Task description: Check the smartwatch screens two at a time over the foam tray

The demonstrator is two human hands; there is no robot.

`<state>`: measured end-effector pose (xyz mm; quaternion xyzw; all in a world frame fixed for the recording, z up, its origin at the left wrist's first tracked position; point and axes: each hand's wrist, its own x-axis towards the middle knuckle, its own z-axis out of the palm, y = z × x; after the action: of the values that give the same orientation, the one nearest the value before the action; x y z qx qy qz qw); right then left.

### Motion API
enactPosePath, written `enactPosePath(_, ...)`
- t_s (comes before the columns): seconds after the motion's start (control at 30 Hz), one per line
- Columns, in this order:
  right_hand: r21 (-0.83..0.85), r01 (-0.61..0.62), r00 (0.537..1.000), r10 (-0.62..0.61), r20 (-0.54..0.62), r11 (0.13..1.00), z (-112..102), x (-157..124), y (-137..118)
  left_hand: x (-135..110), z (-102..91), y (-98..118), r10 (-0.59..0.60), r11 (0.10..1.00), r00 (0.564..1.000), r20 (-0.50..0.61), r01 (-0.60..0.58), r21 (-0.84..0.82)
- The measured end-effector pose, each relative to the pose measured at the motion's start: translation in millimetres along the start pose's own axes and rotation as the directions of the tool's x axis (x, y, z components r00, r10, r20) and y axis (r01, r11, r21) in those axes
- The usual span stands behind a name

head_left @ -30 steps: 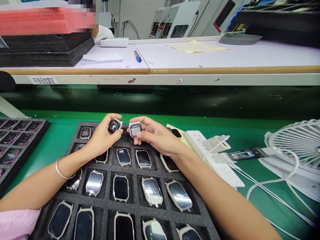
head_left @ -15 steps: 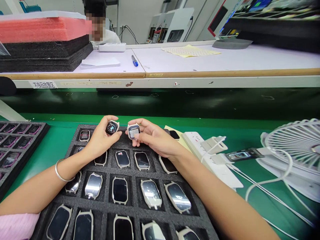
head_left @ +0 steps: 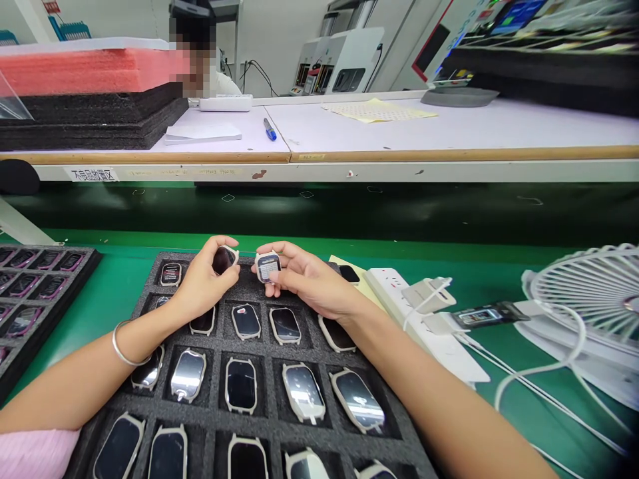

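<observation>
My left hand (head_left: 207,279) grips a strapless smartwatch (head_left: 224,260) between thumb and fingers; its screen looks dark. Beside it, my right hand (head_left: 304,278) holds a second strapless smartwatch (head_left: 268,266) with a lit screen, the thumb lying over the lower part of the display. Both hands are above the far rows of a dark foam tray (head_left: 210,424). Several more watch bodies sit in its square pockets, among them a black-screened one (head_left: 240,385) in the middle. My forearms hide some of the pockets on both sides.
A white power strip (head_left: 426,326) with plugs and cables lies to the right, near a white fan (head_left: 589,299). At left is another foam tray (head_left: 54,313) of purple-rimmed watches. A raised shelf (head_left: 349,140) runs across the back; a person sits behind it.
The screen of the watch in my left hand has gone from a lit dial to dark. Both hands keep their grip, and the view has shifted slightly.
</observation>
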<state>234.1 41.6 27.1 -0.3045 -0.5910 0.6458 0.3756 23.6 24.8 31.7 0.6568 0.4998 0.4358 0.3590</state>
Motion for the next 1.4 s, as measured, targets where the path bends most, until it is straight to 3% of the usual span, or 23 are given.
enactPosePath(0.3,0.01,0.012,1.0,-0.012,0.013,1.0,0.2,0.3,0.0,-0.8,-0.8,0.7,-0.013,0.996,1.0,-0.002,0.013,0.084)
enactPosePath(1.4,-0.053,-0.016,1.0,0.016,-0.009,0.998,2.2,0.4,-2.0,-3.9,1.2,2.4,0.021,0.996,1.0,0.014,-0.023,0.087)
